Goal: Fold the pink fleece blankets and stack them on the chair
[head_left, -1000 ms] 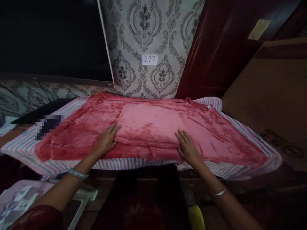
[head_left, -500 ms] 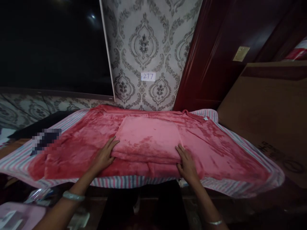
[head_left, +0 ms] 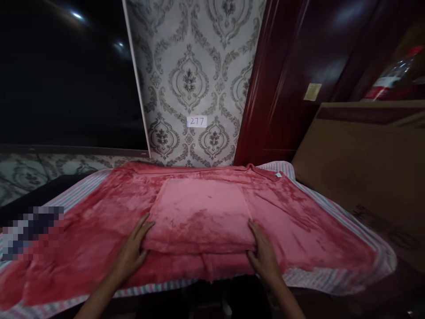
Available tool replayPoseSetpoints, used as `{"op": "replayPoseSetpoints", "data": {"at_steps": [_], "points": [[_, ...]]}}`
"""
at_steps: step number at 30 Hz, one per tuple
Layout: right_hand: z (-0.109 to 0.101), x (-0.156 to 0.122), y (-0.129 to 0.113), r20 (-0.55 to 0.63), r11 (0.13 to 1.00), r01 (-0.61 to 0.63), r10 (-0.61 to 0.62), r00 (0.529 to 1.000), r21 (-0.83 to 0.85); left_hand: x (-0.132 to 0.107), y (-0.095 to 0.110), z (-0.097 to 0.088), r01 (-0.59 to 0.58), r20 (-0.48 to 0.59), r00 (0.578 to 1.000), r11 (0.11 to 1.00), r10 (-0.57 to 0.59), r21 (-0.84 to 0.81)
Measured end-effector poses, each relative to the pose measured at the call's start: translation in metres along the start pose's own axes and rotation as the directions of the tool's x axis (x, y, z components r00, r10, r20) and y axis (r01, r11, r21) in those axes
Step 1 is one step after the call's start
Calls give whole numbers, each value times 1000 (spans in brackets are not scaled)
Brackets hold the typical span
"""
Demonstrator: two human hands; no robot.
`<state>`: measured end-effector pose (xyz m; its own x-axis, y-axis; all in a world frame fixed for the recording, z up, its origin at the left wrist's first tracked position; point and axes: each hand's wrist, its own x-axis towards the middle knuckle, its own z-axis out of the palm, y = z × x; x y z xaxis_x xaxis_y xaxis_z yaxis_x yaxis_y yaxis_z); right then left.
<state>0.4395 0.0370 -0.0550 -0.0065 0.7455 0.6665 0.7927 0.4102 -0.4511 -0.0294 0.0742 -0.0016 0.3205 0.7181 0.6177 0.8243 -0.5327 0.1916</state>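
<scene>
The folded fleece piece (head_left: 199, 212) lies between the two hands, its near corners right against the fingertips. It sits on top of a larger red fleece blanket (head_left: 305, 221) that is spread flat under both palms and runs out well beyond the fingers on either side. Plush like this looks soft, limp and light. It probably has no stiffness of its own, so the layers would sag and slide apart if lifted by one edge. The safest hold seems to be at the two near corners, with the fingers slipped under the whole stack.

The left hand (head_left: 131, 254) lies flat, its fingers (head_left: 144, 223) stretched out and pressed along the left near edge of the fold. The right hand (head_left: 265, 257) mirrors it, its fingers (head_left: 255, 232) extended against the right near corner. Neither hand is closed on anything; both only rest on the cloth.

A striped sheet (head_left: 332, 281) shows under the blanket, covering the bench. Far beyond the fingers, a paper label (head_left: 197, 121) reading 277 sticks to the patterned wall, and a cardboard box (head_left: 358, 168) stands off to the right.
</scene>
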Motion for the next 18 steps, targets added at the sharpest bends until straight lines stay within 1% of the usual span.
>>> {"op": "replayPoseSetpoints", "data": {"at_steps": [4,6,9,11,14,16,18], "points": [[1,-2,2,5,1000,9,-9,1000,10,0,-3,2,45,11,999,999,-45,0],[0,-2,5,-4,1000,5,-5,1000,22,0,-3,1,49,1,999,999,-49,-2],[-2,1,7,-25,999,5,-4,1000,44,3,-1,-2,46,-11,999,999,-47,-20],[-6,8,7,-41,999,10,-8,999,41,7,0,-6,55,-4,998,998,-55,-29],[-18,34,2,-57,1000,6,-5,998,29,24,3,-16,51,-34,998,998,-52,-34],[-30,61,-7,-85,999,1,2,996,34,46,5,-28,42,-77,996,998,-46,-55],[-46,93,-20,-122,999,-11,17,992,49,74,11,-45,51,-102,993,993,-62,-111]]}}
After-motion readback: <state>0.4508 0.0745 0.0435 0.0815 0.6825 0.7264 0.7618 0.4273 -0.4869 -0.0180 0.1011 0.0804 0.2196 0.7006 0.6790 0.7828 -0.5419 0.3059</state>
